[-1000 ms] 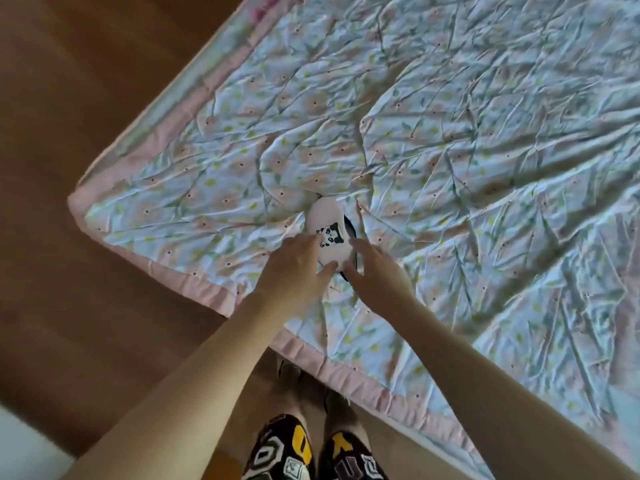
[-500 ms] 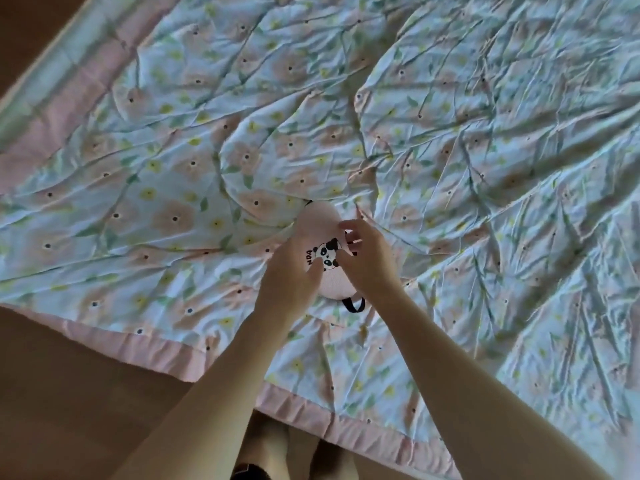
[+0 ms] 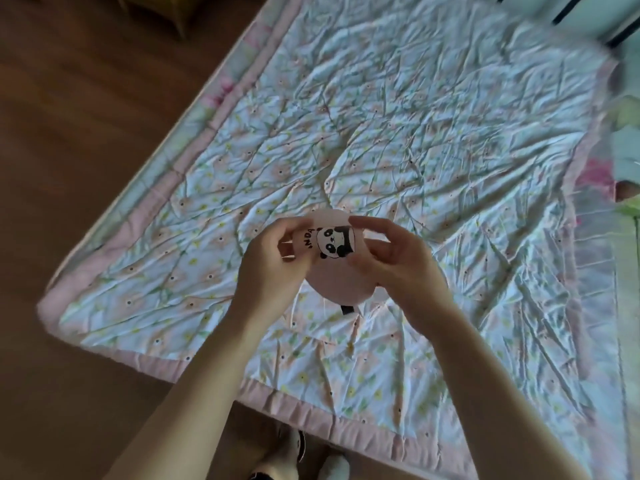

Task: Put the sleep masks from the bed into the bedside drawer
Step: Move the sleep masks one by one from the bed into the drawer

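A pink sleep mask [image 3: 334, 278] with a black-and-white panda print and a short black strap hanging below it is held up above the bed. My left hand [image 3: 273, 268] pinches its left side, thumb over the printed letters. My right hand [image 3: 394, 261] grips its right side, fingers curled over the top edge. Under both hands lies the bed's crumpled floral quilt [image 3: 433, 140] with a pink border. No drawer is in view.
Brown wooden floor [image 3: 76, 168] runs along the left and near side of the bed. My feet [image 3: 301, 459] stand at the bed's near edge. Wooden furniture legs [image 3: 173, 19] show at the top left. Pink and green bedding [image 3: 620, 174] lies at the far right.
Both hands have taken the mask off the quilt and raised it toward me. The view has pulled back, showing more of the bed and floor.
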